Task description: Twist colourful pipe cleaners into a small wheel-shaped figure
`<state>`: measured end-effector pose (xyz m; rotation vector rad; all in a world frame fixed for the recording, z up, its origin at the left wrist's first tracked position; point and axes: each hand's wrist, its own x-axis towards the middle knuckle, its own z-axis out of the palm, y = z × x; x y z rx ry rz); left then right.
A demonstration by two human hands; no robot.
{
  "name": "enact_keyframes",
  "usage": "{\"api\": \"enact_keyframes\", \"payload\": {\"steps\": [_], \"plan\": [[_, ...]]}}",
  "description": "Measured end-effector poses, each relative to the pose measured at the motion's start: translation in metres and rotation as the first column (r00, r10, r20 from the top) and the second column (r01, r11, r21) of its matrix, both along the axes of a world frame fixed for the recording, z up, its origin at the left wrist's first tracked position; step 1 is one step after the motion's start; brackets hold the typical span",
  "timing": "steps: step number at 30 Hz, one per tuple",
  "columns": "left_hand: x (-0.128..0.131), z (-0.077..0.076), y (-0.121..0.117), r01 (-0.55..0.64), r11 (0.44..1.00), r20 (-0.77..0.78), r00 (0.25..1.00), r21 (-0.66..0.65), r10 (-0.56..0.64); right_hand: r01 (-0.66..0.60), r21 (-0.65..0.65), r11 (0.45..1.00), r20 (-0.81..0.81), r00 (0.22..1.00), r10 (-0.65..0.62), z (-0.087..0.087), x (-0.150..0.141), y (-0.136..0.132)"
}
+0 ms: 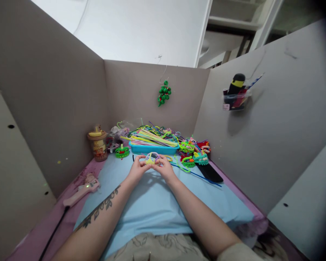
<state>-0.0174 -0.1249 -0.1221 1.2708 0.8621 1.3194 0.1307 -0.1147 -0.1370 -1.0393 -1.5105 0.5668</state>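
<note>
Between my two hands is a small rounded piece of bent pipe cleaners [152,158], yellow below and lilac above. My left hand [138,167] pinches its left side with thumb and fingers. On its right side, my right hand [163,168] grips it the same way. Both thumbs come close together at the near edge. Just behind the hands stands a blue tray [154,149] heaped with pipe cleaners [152,137] in yellow, pink and green. Some loose pipe cleaners [198,176], blue and green, lie to the right of my right hand.
A pink glue gun [83,191] with a black cord lies at left, near a lidded cup [99,145]. A green pipe-cleaner figure [122,152] sits left of the tray; several more [194,154] are at right by a black strip [210,173]. Grey panels [152,98] enclose the table.
</note>
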Motion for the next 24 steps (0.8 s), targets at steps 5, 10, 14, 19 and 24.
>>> {"api": "enact_keyframes", "payload": {"steps": [5,10,14,19,24], "plan": [[-0.001,0.000,0.000,-0.015,1.000,0.023,1.000,-0.024,0.015,0.178,0.159,0.971,0.153,0.967,-0.203,0.011,0.001,-0.011],[0.000,0.000,-0.001,0.022,0.999,0.010,1.000,-0.034,-0.022,0.152,0.120,0.981,0.193,0.966,-0.174,0.012,0.004,-0.008],[0.000,0.003,-0.003,0.035,0.998,-0.025,0.999,-0.055,-0.036,0.149,0.055,0.987,0.158,0.975,-0.156,0.009,0.004,-0.003],[-0.001,0.005,-0.004,0.076,0.995,-0.042,0.996,-0.060,-0.079,0.094,-0.017,0.995,0.109,0.990,-0.092,0.005,0.005,0.001],[-0.004,0.002,0.003,0.080,0.996,-0.069,0.994,-0.041,-0.083,-0.054,-0.121,0.991,0.104,0.992,0.067,0.000,0.007,0.005]]}}
